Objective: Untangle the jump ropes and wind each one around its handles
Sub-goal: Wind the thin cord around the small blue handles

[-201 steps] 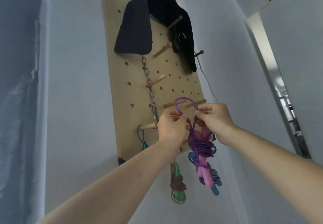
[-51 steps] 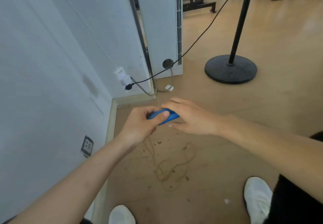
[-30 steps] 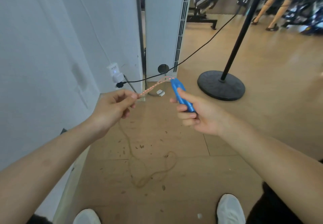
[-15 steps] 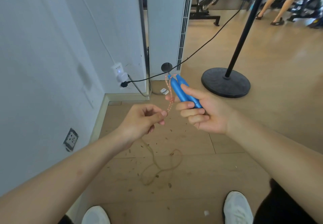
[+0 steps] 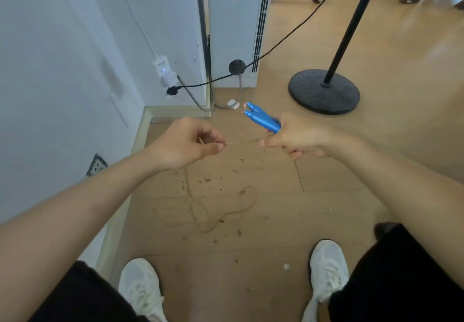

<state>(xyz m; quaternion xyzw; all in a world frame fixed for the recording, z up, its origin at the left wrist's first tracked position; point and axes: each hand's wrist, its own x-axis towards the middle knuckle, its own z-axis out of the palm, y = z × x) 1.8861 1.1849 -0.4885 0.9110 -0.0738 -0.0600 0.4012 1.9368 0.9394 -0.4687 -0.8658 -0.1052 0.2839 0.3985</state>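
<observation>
Right hand (image 5: 298, 137) clenched on both handles (image 5: 262, 119), kept paired as winding core. Left hand (image 5: 187, 143) beside handles, pinching rope (image 5: 242, 142) taut for the wrap; slack looped on floor (image 5: 326, 171) below handles.

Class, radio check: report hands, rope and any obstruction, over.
Right hand shut on both blue handles. Left hand pinching the rope taut. Slack looped on floor. Nothing in the way.

Handles (image 5: 263, 119) tipped down; rope (image 5: 241, 142) now taut btwn hands.
</observation>
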